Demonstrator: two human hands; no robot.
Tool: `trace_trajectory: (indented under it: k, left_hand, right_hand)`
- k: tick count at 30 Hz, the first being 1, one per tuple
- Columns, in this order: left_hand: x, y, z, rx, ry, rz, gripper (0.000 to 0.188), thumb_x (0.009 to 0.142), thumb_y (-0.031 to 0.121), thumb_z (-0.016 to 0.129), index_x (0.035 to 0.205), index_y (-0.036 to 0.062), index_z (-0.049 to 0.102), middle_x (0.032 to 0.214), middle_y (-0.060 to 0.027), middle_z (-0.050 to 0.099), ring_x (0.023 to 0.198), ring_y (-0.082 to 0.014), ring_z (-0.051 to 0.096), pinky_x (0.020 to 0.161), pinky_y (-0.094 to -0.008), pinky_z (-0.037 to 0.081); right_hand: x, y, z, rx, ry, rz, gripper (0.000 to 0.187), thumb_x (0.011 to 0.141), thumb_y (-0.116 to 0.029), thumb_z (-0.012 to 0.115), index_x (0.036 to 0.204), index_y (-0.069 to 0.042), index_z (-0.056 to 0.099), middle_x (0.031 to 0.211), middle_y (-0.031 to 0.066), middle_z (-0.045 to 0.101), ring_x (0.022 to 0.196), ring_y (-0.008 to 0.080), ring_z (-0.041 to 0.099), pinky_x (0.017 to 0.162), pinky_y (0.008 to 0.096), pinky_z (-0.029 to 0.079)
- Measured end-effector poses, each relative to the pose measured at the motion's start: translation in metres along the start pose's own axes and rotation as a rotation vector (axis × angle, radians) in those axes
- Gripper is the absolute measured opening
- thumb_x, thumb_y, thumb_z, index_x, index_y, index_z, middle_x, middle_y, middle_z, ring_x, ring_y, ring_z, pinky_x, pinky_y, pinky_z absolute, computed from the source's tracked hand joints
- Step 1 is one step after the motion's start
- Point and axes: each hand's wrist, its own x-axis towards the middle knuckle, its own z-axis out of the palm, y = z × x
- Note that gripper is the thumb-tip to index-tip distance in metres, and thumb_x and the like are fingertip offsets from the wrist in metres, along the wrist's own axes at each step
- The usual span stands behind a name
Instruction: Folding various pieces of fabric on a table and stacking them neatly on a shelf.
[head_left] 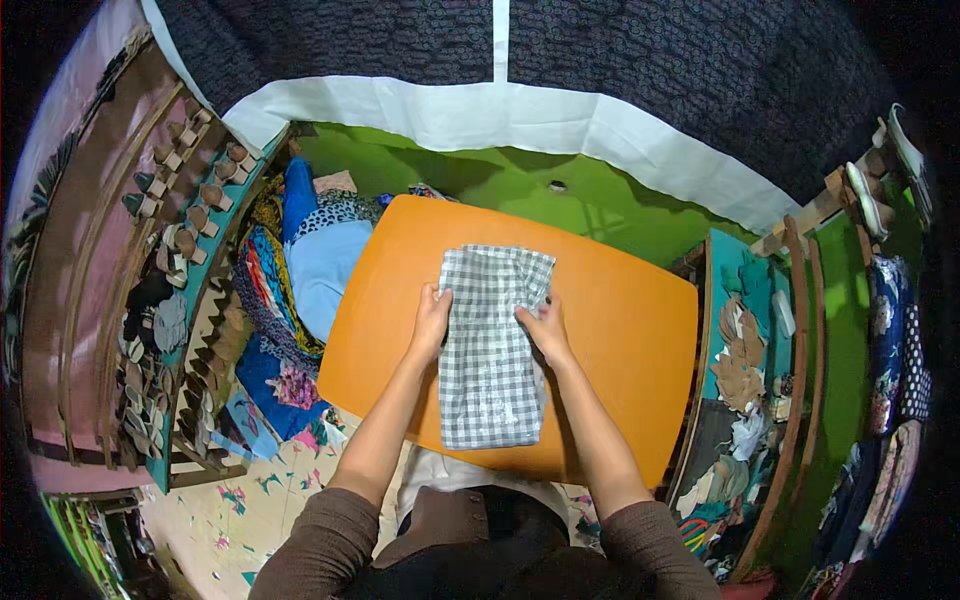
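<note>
A grey-and-white checked cloth (490, 340), folded into a long narrow rectangle, lies on the orange table (620, 310) with its length running away from me. At its far right corner a smaller folded flap sits at a slant. My left hand (431, 318) pinches the left edge about a third of the way down, thumb on top. Opposite it, my right hand (545, 330) grips the right edge, its thumb pressed onto the cloth. The fingers under both edges are partly hidden.
Piled fabrics (325, 270) crowd the table's left side. Beyond them a wooden rack (190, 250) holds several shoes or shoe forms. Scraps litter the floor (270, 500) at lower left. On the right, shelves (740, 370) carry brown and white pieces, with hanging clothes (890, 350) farther out.
</note>
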Motion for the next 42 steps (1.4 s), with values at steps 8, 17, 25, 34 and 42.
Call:
trace_trajectory:
  k: [8,17,25,34,42]
  left_hand:
    - [-0.010,0.063,0.010,-0.272,-0.388,-0.087,0.030,0.093,0.016,0.043,0.120,0.0037,0.042,0.113,-0.0061,0.054,0.101,-0.0144,0.052,0.088,-0.0289,0.041]
    - [0.076,0.038,0.004,-0.021,-0.209,-0.155,0.043,0.089,0.013,0.045,0.128,-0.0016,0.034,0.120,-0.0162,0.051,0.108,-0.0226,0.052,0.091,-0.0316,0.042]
    - [0.034,-0.012,0.032,1.318,-0.422,0.614,0.053,0.090,0.032,0.037,0.134,0.0031,0.033,0.144,-0.0142,0.024,0.134,-0.0288,0.020,0.106,-0.0514,0.015]
    - [0.035,0.004,-0.025,1.583,-0.103,0.374,0.055,0.091,0.035,0.036,0.134,0.0004,0.032,0.143,-0.0161,0.023,0.133,-0.0334,0.019,0.105,-0.0553,0.015]
    - [-0.041,-0.042,-0.018,1.497,-0.578,0.578,0.051,0.088,0.035,0.044,0.134,0.0129,0.036,0.141,-0.0137,0.028,0.131,-0.0283,0.025,0.106,-0.0512,0.015]
  right_hand:
    - [0.010,-0.038,-0.045,0.720,-0.501,0.122,0.090,0.080,-0.014,0.065,0.143,-0.016,0.001,0.138,0.0168,0.028,0.123,0.0271,0.035,0.101,0.0395,0.031]
    - [0.040,-0.046,-0.020,0.400,-0.213,0.040,0.050,0.078,-0.007,0.061,0.122,0.005,0.040,0.112,0.0191,0.054,0.098,0.0266,0.056,0.084,0.0356,0.047]
    - [0.007,-0.020,0.027,-0.892,-0.019,-0.645,0.046,0.087,-0.022,0.043,0.129,-0.002,0.040,0.137,0.0186,0.034,0.129,0.0353,0.026,0.103,0.0485,0.024]
    - [-0.006,-0.025,-0.019,-1.133,0.307,-0.305,0.047,0.091,-0.028,0.036,0.131,-0.003,0.036,0.142,0.0195,0.024,0.132,0.0331,0.021,0.104,0.0539,0.017]
    - [-0.067,0.015,-0.002,-1.215,-0.145,-0.490,0.045,0.090,-0.025,0.040,0.134,-0.018,0.037,0.143,0.0169,0.023,0.133,0.0335,0.019,0.102,0.0631,0.008]
